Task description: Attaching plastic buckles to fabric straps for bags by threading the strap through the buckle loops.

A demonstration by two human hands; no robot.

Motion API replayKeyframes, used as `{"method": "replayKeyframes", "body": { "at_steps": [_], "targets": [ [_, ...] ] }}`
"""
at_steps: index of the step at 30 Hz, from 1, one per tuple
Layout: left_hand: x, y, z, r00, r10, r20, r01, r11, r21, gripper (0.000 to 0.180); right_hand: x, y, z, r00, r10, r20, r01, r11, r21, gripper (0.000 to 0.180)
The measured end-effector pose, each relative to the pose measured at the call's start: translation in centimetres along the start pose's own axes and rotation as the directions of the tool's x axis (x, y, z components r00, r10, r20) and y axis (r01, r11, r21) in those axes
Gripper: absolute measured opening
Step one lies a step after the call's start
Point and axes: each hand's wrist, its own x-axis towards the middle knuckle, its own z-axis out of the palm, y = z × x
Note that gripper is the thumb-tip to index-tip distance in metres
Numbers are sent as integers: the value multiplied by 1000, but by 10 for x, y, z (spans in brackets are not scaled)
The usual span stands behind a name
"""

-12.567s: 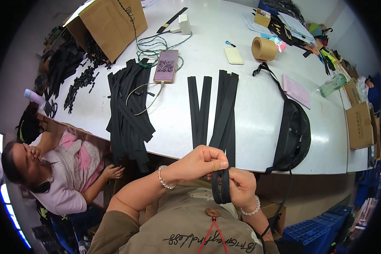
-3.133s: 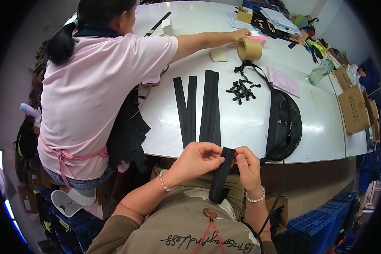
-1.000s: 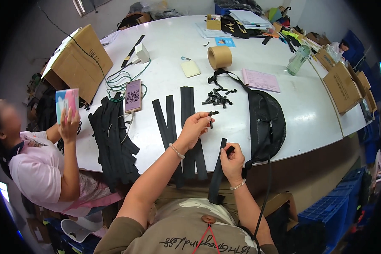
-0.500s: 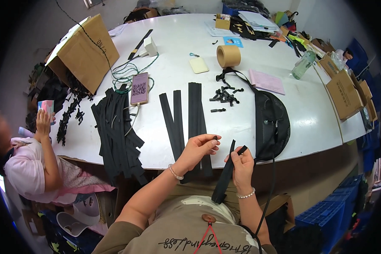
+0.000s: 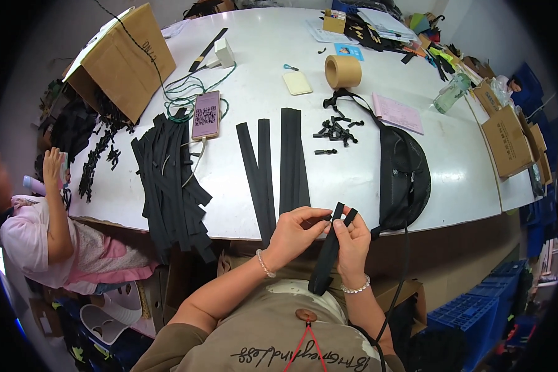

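Observation:
My right hand (image 5: 352, 243) grips a black zipper tape (image 5: 323, 268) near its upper end, where it parts into two narrow ends. The lower part hangs over my lap. Close beside it, my left hand (image 5: 301, 230) pinches a small black piece at the fingertips, mostly hidden, perhaps a zipper slider. Several more small black sliders (image 5: 336, 131) lie loose on the white table (image 5: 459, 186) beyond my hands. Long black tapes (image 5: 291, 161) lie flat in front of my left hand, and a heaped bundle of tapes (image 5: 170, 186) hangs over the table edge further left.
A black mesh bag (image 5: 405, 177) lies to the right, with a pink paper pad (image 5: 397, 113), tape roll (image 5: 343, 71) and bottle (image 5: 452, 93) beyond. A phone (image 5: 206, 115) and cables lie left of centre, near a carton (image 5: 127, 62). A co-worker (image 5: 37, 229) sits at the left.
My left hand has moved right and down, bringing its small piece up to the tape ends in my right hand. The view has shifted slightly. The co-worker's hand has risen slightly.

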Motion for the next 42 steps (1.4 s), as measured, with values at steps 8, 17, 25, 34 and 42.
{"method": "replayKeyframes", "body": {
  "at_steps": [8,17,25,34,42],
  "targets": [
    [-8,0,5,998,43,46,-43,999,8,20,3,6,-7,992,-117,-52,104,973,-204,18],
    [-6,-12,-5,896,-345,280,444,653,-613,25,-5,-2,-2,989,-125,-81,109,976,-188,16],
    [-8,-5,-11,872,-373,318,478,507,-717,35,-19,-6,-15,996,-62,-68,57,996,-74,8],
    [-13,-7,-13,900,-332,284,433,592,-680,34,-23,-14,3,998,67,-19,-68,992,-107,13],
    [-13,-11,-14,923,-275,270,386,633,-671,31,-25,-14,-4,991,129,20,-128,990,-59,10]
  ]
}}
